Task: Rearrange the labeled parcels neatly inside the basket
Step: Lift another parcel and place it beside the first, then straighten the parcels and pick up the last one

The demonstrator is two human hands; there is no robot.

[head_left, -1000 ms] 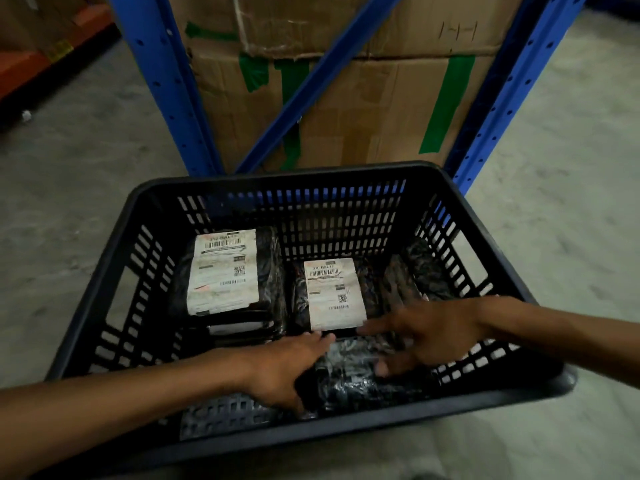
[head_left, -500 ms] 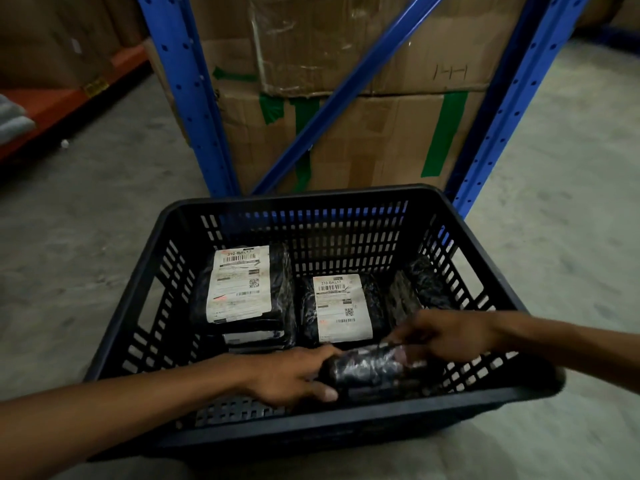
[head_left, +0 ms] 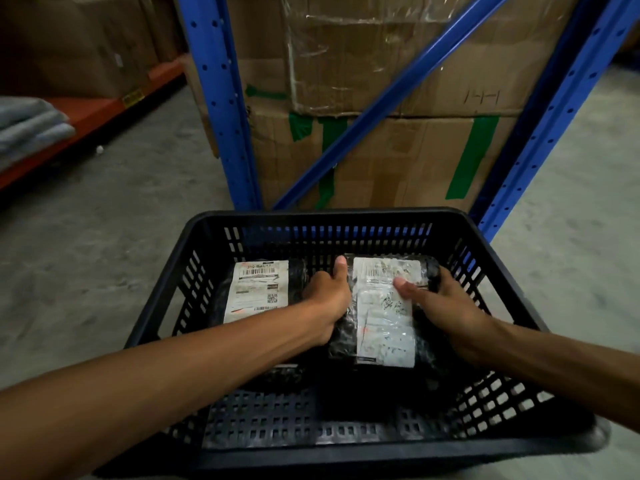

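Observation:
A black slotted plastic basket (head_left: pixel 322 459) stands on the concrete floor in front of me. Inside at the left lies a black-wrapped parcel (head_left: pixel 258 292) with a white barcode label facing up. In the middle-right both hands hold a second black parcel (head_left: pixel 384 327), its white label up under shiny film. My left hand (head_left: pixel 329 296) grips its left edge with the thumb along the top. My right hand (head_left: pixel 440 303) grips its right edge with the thumb on the label. What lies beneath this parcel is hidden.
Blue steel rack uprights (head_left: pixel 221 109) and a diagonal brace rise just behind the basket, with stacked cardboard boxes (head_left: pixel 391 154) marked by green tape. An orange shelf (head_left: pixel 100 109) with folded grey cloth (head_left: pixel 31 126) runs along the left. Bare basket floor (head_left: pixel 287 420) shows near me.
Both hands lifted the parcel from the near side of the basket, turned its label up, and carried it back over the middle-right parcel. My view tilted upward.

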